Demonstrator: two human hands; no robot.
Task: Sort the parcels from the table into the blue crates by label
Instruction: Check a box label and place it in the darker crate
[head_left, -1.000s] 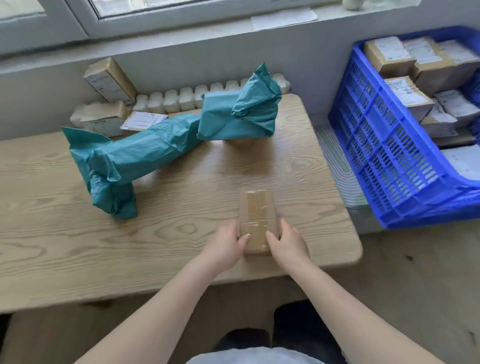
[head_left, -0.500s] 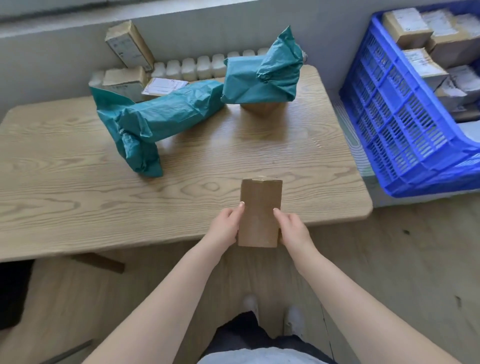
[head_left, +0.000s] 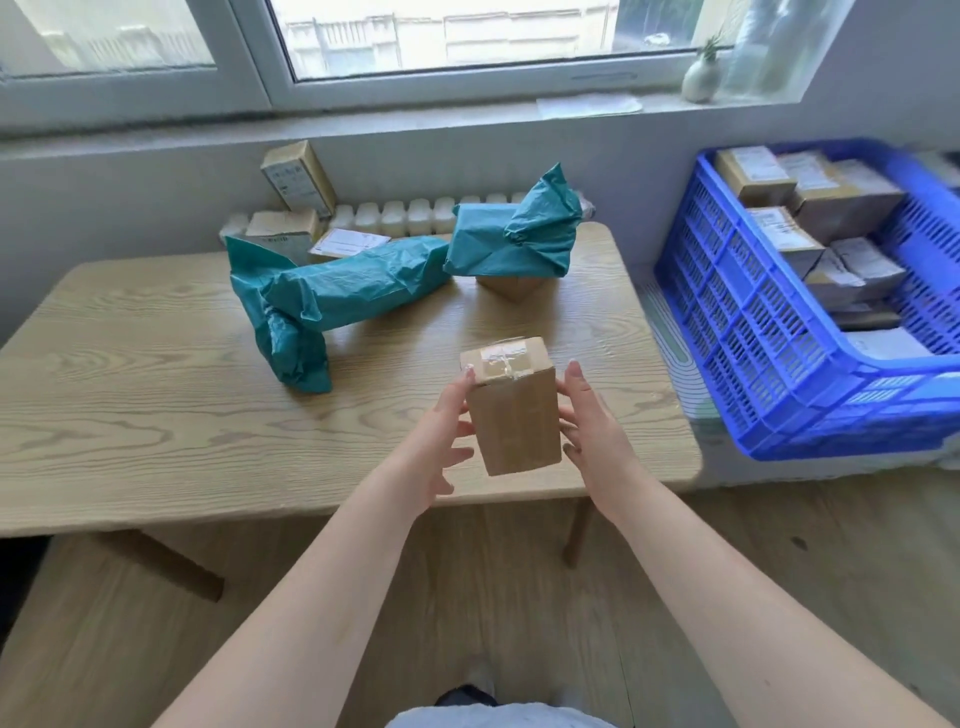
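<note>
A small brown cardboard parcel (head_left: 514, 415) with clear tape on its top end is held upright above the front edge of the wooden table (head_left: 156, 405). My left hand (head_left: 441, 431) holds its left side and my right hand (head_left: 592, 426) holds its right side, fingers pointing up along the box. No label shows on the face toward me. A blue crate (head_left: 753, 353) holding several labelled parcels stands to the right of the table.
A long teal-wrapped parcel (head_left: 337, 296) and a shorter teal parcel (head_left: 514, 239) on a brown box lie at the table's back. Small boxes (head_left: 296, 176) and a labelled flat parcel (head_left: 348, 241) lean by the wall and radiator. Wooden floor lies below.
Both hands lifted the brown parcel off the table and stood it upright, taped end up. The view has tilted upward, showing the window.
</note>
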